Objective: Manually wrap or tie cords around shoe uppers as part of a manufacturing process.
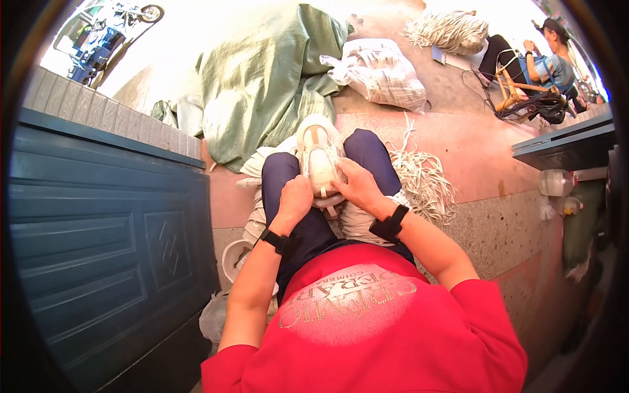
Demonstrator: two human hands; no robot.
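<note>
A cream-white shoe point(321, 157) rests between my knees, its toe pointing away from me and its heel end close to my hands. My left hand point(297, 196) is closed at the left edge of the heel end. On the other side, my right hand point(359, 183) is closed with its thumb and fingers pinching the shoe's right edge near the opening. The fingertips of my left hand are mostly hidden by the hand itself. Whether a lace or thread runs between the hands cannot be made out.
Loose white laces point(422, 180) lie in a heap by my right leg. Ahead stand a green tarp-covered pile point(262, 85) and a stuffed clear bag point(380, 72). A white bucket point(234, 259) is at my left, beside a blue door point(111, 242). A person point(550, 62) sits far right.
</note>
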